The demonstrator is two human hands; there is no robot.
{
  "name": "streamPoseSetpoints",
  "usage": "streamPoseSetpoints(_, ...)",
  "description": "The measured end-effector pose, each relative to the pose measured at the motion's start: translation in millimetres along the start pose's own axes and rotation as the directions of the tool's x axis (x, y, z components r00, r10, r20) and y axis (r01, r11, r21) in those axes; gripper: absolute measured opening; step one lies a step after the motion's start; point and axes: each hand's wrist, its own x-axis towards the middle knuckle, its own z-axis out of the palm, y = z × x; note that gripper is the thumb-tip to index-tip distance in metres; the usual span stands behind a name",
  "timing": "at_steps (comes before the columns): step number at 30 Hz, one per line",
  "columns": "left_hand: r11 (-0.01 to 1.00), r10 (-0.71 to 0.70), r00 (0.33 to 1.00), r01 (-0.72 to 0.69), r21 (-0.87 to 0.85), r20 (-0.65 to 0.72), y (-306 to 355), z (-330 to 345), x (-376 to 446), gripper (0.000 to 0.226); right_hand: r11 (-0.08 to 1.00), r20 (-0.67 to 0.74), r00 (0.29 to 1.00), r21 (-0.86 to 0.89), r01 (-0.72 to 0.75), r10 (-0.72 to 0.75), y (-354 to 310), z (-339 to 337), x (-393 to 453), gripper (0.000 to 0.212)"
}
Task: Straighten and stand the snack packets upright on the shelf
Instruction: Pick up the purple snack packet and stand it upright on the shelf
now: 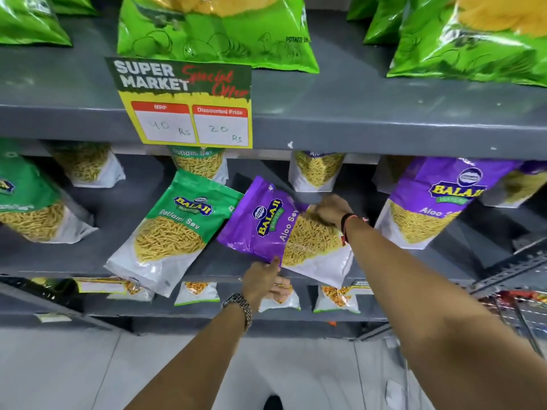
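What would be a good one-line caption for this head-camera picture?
Both hands grip a tilted purple Aloo Sev packet on the middle shelf, left hand below, right hand above.

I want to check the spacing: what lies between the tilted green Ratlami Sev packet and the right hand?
In the head view, only the purple Aloo Sev packet, held by both hands.

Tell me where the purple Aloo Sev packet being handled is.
The purple Aloo Sev packet lies tilted at centre on the middle shelf, right of the green Ratlami Sev packet, between the left hand and right hand.
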Motion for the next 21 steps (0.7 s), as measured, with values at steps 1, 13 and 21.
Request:
streamPoseSetpoints(1, 0.997, 0.040, 0.999, -0.038, 0.064, -0.026, -1.1, 0.2, 1.9, 0.040, 0.998, -0.018, 0.999, 0.054, -0.025, 0.026, 7.2, -0.8, -5.0, 0.041)
streamPoseSetpoints(13, 0.915, 0.402, 0.913, -0.399, 0.061, -0.071, -21.5, 19.6, -23.4, 0.015, 0.628, -0.118, 0.972, 0.778, -0.037, 0.204, 92.1, 2.0, -118.2, 0.034)
streamPoseSetpoints(21, 0.618, 0.738, 0.673, -0.701, 0.354, 0.043, 1.3, 24.2, -62.7, 0.025, 0.370, 0.039, 0.954, 0.916, -0.153, 0.297, 147.0, 3.4, -174.9, 0.022)
